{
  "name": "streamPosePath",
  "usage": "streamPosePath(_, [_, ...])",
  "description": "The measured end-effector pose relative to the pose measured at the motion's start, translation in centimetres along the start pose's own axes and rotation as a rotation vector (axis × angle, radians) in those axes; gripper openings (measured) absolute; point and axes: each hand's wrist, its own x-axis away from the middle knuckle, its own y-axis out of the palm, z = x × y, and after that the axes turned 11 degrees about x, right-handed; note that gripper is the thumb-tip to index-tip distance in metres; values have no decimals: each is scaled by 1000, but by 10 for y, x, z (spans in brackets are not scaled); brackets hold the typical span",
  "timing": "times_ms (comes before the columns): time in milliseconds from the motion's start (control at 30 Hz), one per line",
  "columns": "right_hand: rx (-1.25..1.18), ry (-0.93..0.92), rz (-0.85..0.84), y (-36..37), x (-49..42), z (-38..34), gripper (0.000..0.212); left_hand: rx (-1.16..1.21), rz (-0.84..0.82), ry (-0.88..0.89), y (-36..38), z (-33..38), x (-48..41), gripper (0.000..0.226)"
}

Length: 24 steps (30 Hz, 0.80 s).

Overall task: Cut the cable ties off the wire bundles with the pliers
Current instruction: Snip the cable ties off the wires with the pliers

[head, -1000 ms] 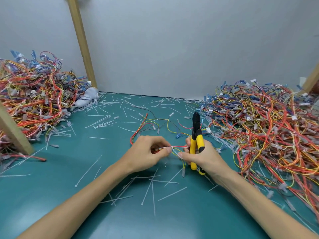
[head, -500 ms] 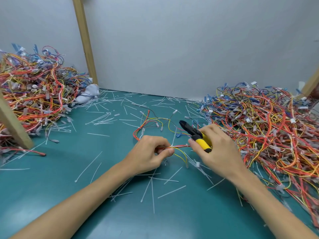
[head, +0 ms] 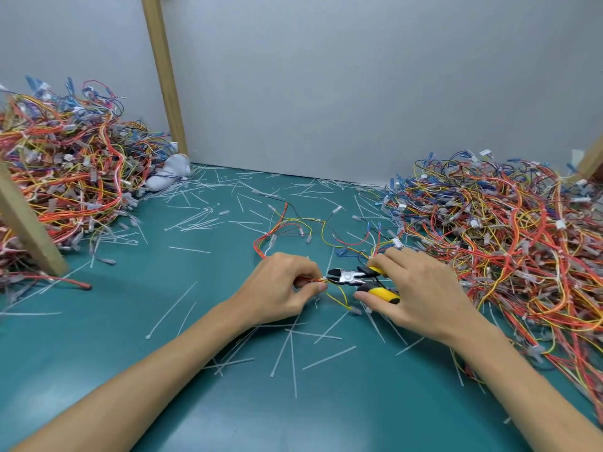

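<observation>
Working a wire bundle (head: 315, 279)
Left hand (head: 280, 288) is pinching it; right hand (head: 421, 295), at its 3 o'clock, is gripping the pliers (head: 347, 277).

The person's left hand (head: 280, 288) pinches a thin wire bundle (head: 313, 279) just above the teal table (head: 98, 370). The right hand (head: 421, 298) grips yellow-handled cutting pliers (head: 349, 278), whose parted jaws sit at the bundle right beside the left fingertips. Cut white cable ties (head: 290, 340) lie scattered around both forearms. Tangled wire heaps rise at the left (head: 58, 177) and the right (head: 505, 239).
</observation>
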Motion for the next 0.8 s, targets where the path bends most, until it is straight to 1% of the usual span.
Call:
streamPosePath(233, [38,-51,54,1,-3,-6,50,-38,-26,2,0,2,-1,15])
streamPosePath(467, [-2,-34,-26,-1,-4,-6,49,42,-42,-68,1,0,-1,15])
streamPosePath(600, [-2,1,-38,1,-2,-9,51,98,-40,-69,-1,0,-1,14])
streamPosePath(700, [21,-1,-67,3,0,-12,51,75,-59,-70,-2,-2,-1,11])
streamPosePath(800, [20,-24,-67,5,0,-14,46,48,-80,-56,-3,-3,0,10])
